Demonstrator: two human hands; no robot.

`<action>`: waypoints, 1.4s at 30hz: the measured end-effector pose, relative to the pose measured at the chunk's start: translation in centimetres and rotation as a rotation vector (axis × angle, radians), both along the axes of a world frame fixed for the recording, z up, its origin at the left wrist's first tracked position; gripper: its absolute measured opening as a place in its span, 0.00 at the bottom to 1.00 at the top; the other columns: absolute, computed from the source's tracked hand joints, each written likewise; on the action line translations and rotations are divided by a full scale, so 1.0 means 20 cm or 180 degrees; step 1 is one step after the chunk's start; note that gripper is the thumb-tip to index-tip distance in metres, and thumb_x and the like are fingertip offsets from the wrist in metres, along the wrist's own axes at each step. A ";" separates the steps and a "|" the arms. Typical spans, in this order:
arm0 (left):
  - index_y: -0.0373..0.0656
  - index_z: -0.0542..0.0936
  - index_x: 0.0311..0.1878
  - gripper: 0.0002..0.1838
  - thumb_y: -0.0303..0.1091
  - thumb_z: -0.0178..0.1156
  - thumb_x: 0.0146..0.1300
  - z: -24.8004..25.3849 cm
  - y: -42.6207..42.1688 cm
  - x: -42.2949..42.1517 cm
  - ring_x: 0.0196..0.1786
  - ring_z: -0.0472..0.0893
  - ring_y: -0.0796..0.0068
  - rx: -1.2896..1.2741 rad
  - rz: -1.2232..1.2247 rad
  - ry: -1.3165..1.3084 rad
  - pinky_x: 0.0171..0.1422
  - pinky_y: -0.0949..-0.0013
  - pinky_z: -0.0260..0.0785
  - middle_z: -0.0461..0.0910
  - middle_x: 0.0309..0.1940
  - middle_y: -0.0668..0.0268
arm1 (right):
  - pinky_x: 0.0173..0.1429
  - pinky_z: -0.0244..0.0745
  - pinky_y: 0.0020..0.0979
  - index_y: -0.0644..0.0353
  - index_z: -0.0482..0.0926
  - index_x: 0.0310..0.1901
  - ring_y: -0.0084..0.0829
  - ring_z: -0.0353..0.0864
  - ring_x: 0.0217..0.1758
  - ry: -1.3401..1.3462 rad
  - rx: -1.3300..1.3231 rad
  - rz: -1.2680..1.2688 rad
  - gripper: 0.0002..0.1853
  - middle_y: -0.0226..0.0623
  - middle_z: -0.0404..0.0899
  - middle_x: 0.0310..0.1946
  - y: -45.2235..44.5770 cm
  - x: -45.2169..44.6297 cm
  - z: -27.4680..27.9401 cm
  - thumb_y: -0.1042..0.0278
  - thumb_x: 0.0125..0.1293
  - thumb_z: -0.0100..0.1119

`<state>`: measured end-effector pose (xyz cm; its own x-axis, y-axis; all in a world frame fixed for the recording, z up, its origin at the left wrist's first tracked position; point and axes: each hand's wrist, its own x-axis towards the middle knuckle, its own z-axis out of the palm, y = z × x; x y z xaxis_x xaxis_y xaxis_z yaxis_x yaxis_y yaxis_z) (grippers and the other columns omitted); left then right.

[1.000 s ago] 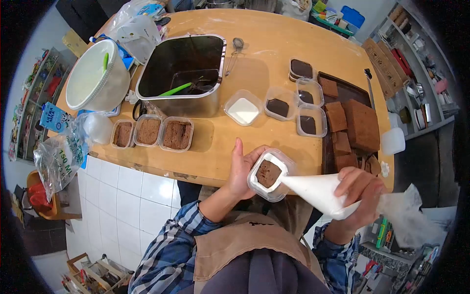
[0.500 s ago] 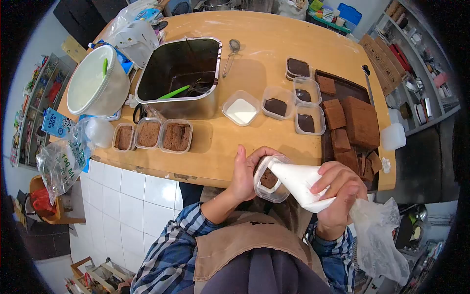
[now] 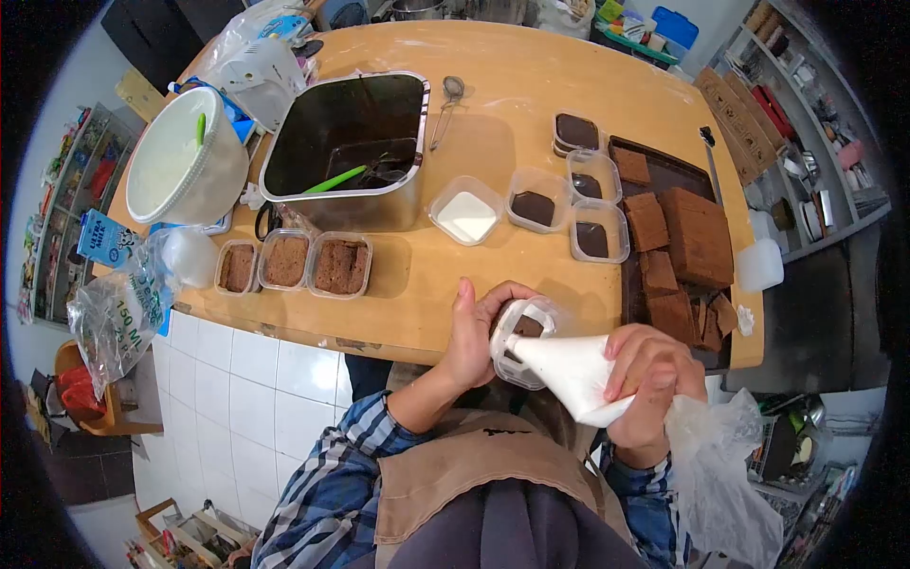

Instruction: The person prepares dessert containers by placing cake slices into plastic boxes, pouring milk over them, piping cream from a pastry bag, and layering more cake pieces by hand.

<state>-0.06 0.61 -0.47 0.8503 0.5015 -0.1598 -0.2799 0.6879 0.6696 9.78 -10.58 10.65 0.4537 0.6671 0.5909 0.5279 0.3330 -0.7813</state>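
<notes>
My left hand (image 3: 477, 337) is closed around a small clear plastic cup (image 3: 517, 372), held tilted in front of the table edge. Inside the cup, brown cake (image 3: 527, 326) shows with white cream along its rim. In my right hand (image 3: 654, 384) is a white piping bag (image 3: 573, 373), squeezed at its wide end, with its loose clear tail hanging below. The bag's tip points into the cup near the cake. A cup of white cream (image 3: 468, 216) stands on the table beyond my hands.
Three cups of cake (image 3: 341, 264) line the left front edge. Behind them are a deep pan (image 3: 403, 204) of dark chocolate with a green-handled spatula and a white bowl (image 3: 190, 180). Several chocolate-bottomed cups (image 3: 538, 201) stand beside a dark tray (image 3: 684, 171) of brown cake blocks.
The piping bag's tip has moved down and left along the cup's rim, and my right hand has shifted slightly. My left hand still holds the cup.
</notes>
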 end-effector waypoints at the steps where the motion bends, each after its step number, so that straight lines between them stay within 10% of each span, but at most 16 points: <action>1: 0.33 0.70 0.43 0.50 0.74 0.17 0.54 -0.01 0.00 0.00 0.47 0.75 0.62 -0.0015 -0.0009 -0.0001 0.54 0.61 0.67 0.75 0.43 0.51 | 0.28 0.70 0.33 0.59 0.61 0.16 0.31 0.67 0.13 -0.0130 -0.0021 0.0034 0.25 0.33 0.64 0.08 -0.01 0.04 -0.01 0.52 0.67 0.41; 8: 0.38 0.70 0.45 0.42 0.70 0.22 0.59 -0.01 0.00 -0.01 0.42 0.75 0.72 0.0023 0.0018 -0.0103 0.49 0.70 0.68 0.76 0.39 0.60 | 0.29 0.71 0.34 0.60 0.61 0.17 0.34 0.69 0.16 -0.0246 -0.0117 0.0136 0.22 0.33 0.65 0.09 -0.04 0.06 -0.02 0.56 0.67 0.42; 42: 0.35 0.69 0.43 0.45 0.71 0.20 0.57 -0.01 -0.01 0.00 0.45 0.75 0.64 0.0152 0.0121 0.0010 0.53 0.63 0.67 0.75 0.41 0.53 | 0.22 0.63 0.29 0.61 0.60 0.12 0.31 0.65 0.14 -0.0473 -0.0459 -0.0724 0.26 0.35 0.61 0.07 -0.06 0.08 -0.04 0.55 0.67 0.39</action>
